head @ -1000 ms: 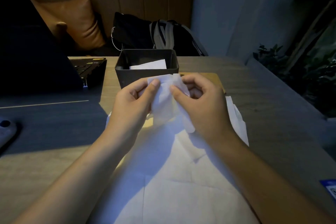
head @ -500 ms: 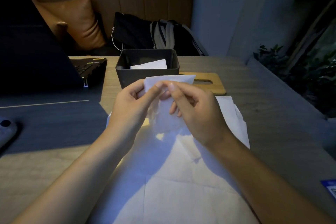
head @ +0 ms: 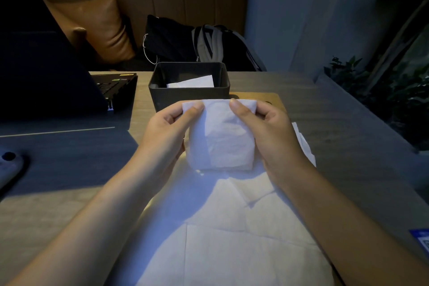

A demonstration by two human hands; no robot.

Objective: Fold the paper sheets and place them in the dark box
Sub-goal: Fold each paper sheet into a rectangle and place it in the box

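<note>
Partly complete: folded paper (head: 190, 82) lies in the far dark box (head: 188, 95), left hand (head: 167, 132) and right hand (head: 269, 132) pinch a folded sheet (head: 220, 137), unfolded sheets (head: 232, 239) remain near.

open laptop (head: 46, 58), backpack (head: 209, 46), brown cushion (head: 97, 28), plant (head: 383, 86)

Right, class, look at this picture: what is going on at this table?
A person holds a small folded white paper sheet up, the left hand and right hand each pinching a top corner. Just beyond stands the dark rectangular box, already holding folded paper. More flat white sheets lie on the wooden table.
</note>
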